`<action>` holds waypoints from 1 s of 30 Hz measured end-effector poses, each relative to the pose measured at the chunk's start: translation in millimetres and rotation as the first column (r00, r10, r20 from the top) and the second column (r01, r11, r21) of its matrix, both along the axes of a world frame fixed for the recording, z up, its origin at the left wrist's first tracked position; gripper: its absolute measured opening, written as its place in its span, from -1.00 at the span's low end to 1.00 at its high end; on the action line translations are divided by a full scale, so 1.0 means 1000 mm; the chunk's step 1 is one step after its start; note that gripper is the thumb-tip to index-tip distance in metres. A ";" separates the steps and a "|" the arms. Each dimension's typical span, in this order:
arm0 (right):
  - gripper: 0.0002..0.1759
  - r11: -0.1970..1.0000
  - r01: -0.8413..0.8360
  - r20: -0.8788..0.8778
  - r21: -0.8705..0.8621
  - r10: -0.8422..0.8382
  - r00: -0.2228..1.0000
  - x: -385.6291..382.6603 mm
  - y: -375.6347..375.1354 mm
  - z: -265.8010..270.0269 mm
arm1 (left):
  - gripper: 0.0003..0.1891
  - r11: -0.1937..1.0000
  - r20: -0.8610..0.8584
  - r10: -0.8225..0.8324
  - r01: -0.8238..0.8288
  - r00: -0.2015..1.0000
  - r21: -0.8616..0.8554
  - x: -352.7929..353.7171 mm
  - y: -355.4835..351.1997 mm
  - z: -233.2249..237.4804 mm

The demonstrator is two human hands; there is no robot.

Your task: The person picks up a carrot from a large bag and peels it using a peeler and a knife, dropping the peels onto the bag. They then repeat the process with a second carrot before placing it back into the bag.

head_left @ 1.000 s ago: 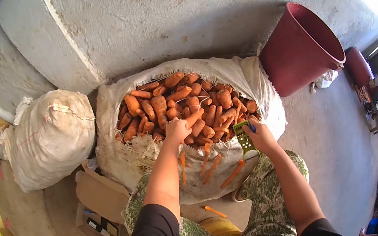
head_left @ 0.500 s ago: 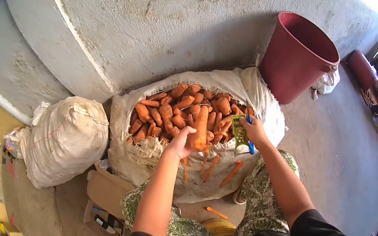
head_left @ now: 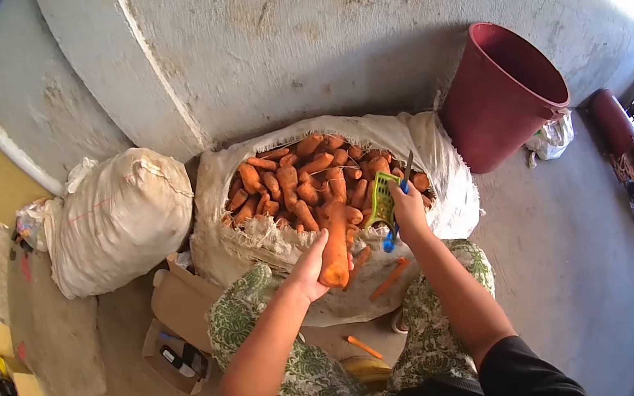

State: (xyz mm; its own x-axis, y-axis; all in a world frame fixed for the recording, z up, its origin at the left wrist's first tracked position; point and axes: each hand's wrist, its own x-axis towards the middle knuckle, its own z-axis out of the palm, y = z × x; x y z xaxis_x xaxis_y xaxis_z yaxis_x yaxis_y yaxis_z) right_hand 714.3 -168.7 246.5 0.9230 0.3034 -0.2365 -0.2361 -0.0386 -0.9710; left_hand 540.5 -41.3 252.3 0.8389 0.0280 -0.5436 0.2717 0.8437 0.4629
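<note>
My left hand (head_left: 310,272) is closed around the lower part of a large carrot (head_left: 333,249), which points away from me over the front of an open sack. In my right hand (head_left: 409,204) are a yellow-green slotted grater (head_left: 380,200) and a knife (head_left: 409,164) with a dark blade. A blue handle end (head_left: 388,243) shows below the hand, and the grater is apart from the carrot. Beyond both hands lies a heap of carrots (head_left: 289,181) inside the white woven sack (head_left: 450,202). A few peel strips or carrot pieces (head_left: 388,279) rest on its front.
A tied white sack (head_left: 117,221) stands at left, with an open cardboard box (head_left: 181,311) in front of it. To the right, a dark red bin (head_left: 477,106) leans against the wall (head_left: 293,44). One orange piece (head_left: 364,346) lies on the floor between my legs.
The carrot in my left hand has come nearer to me and points more steeply away. My right hand has moved left and slightly up, with the grater tilted.
</note>
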 end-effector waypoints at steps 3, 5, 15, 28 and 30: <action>-0.80 0.999 -0.007 -0.019 0.031 0.007 1.000 -0.020 0.017 0.021 | -0.54 0.994 0.043 0.018 -0.013 0.999 -0.113 0.004 -0.005 -0.006; -0.75 0.996 -0.063 0.215 -0.063 0.076 0.974 -0.038 0.026 0.015 | -0.57 0.992 0.153 -0.031 0.050 0.988 -0.116 0.006 -0.007 -0.002; -0.75 0.956 -0.022 0.417 -0.291 0.147 0.897 -0.059 0.028 0.044 | -0.57 0.981 0.062 -0.055 0.065 0.997 -0.180 0.005 -0.005 0.001; -0.79 0.967 -0.014 0.562 -0.254 0.159 0.812 -0.067 0.017 0.054 | -0.55 0.983 0.024 -0.171 0.173 0.985 -0.057 0.002 0.001 0.008; -0.79 0.959 -0.040 0.529 -0.279 0.188 0.827 -0.078 0.023 0.063 | -0.54 0.984 0.034 -0.143 0.146 0.989 -0.102 0.000 -0.002 -0.002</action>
State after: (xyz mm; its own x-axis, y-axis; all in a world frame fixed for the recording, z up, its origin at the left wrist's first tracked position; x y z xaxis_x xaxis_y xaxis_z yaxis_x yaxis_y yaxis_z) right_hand 636.2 -145.8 309.1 0.8841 0.4154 0.2139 0.3500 -0.2855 -0.8922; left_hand 540.6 -43.0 250.2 0.8440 -0.1498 -0.5149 0.3829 0.8405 0.3832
